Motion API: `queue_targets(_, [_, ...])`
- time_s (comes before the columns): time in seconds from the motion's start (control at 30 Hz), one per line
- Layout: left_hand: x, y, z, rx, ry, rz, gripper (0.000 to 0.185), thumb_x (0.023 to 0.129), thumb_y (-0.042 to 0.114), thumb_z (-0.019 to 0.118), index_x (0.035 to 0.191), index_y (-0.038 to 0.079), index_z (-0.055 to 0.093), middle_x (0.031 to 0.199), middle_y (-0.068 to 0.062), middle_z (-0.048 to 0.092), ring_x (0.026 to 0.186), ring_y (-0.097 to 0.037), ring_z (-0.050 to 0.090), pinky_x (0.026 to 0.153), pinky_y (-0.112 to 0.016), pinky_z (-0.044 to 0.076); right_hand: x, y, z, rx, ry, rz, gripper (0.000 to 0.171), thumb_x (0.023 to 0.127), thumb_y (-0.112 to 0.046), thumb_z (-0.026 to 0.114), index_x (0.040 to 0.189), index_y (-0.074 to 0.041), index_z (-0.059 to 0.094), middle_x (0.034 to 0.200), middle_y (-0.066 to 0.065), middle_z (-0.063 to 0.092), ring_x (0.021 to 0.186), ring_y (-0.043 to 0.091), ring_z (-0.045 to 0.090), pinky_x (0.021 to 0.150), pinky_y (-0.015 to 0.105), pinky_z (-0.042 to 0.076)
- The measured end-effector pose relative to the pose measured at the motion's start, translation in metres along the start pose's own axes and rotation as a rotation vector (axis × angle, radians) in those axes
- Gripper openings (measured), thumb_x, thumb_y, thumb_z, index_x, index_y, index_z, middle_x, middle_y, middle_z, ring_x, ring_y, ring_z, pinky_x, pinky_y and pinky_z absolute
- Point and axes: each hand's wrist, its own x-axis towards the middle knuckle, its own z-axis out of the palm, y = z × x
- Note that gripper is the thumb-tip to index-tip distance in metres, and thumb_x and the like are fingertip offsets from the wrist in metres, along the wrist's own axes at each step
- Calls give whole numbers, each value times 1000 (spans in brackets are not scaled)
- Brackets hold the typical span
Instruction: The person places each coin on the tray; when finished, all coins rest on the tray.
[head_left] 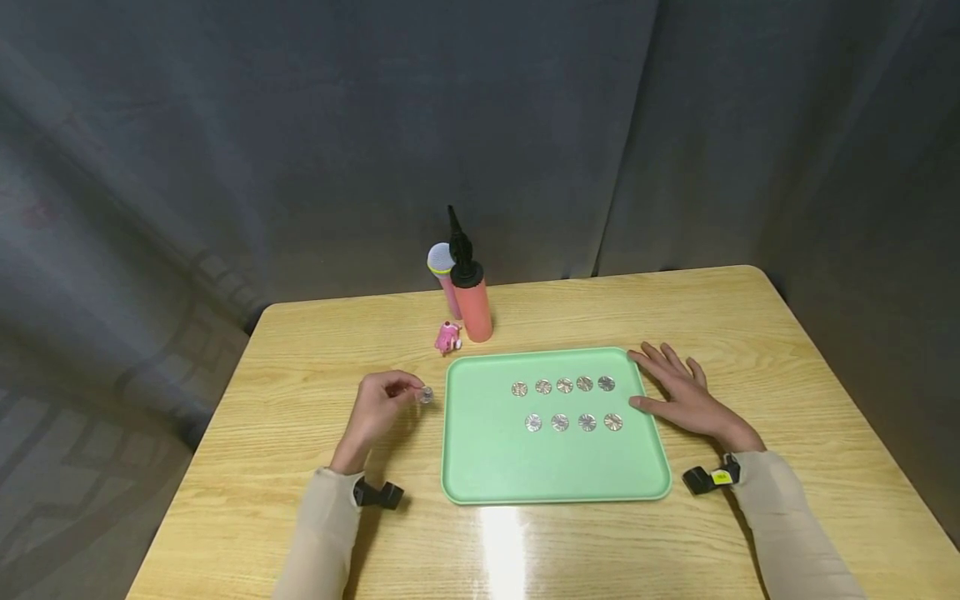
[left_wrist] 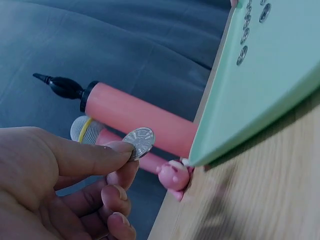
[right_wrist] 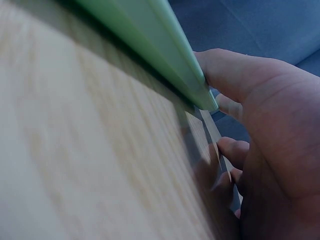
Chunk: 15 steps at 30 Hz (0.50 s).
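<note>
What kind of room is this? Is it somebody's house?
Probably not a home: more likely a small recording set-up. A grey curtain hangs behind the wooden table, and coins lie in neat rows on a green tray.

Coin faces (head_left: 565, 385) too small (head view), microphone (head_left: 442, 268) partly hidden behind pump (head_left: 472, 300)

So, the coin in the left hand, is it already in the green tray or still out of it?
Out. The left hand pinches the coin above the table, left of the green tray.
</note>
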Motion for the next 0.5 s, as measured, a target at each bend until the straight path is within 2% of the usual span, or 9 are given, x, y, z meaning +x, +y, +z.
queue_targets(0.3, [8,12,14,-20,-37,39,6,85,-5,72,89,-3,75,86,-20,73,64,-9,51,58,-18,42,-1,-2,0,8,11,-14,77,94,-34,67,158,-14,30,165,30,13,153,52,-4,112,73,-10])
queue_targets(0.5, [11,19,25,-49,-91,46,4,86,-2,72,89,-2,76,87,-19,75,65,-12,53,59,-19,43,0,-1,1,9,5,-7,78,94,-35,67,158,-14,29,165,29,11,153,51,-5,112,72,-10])
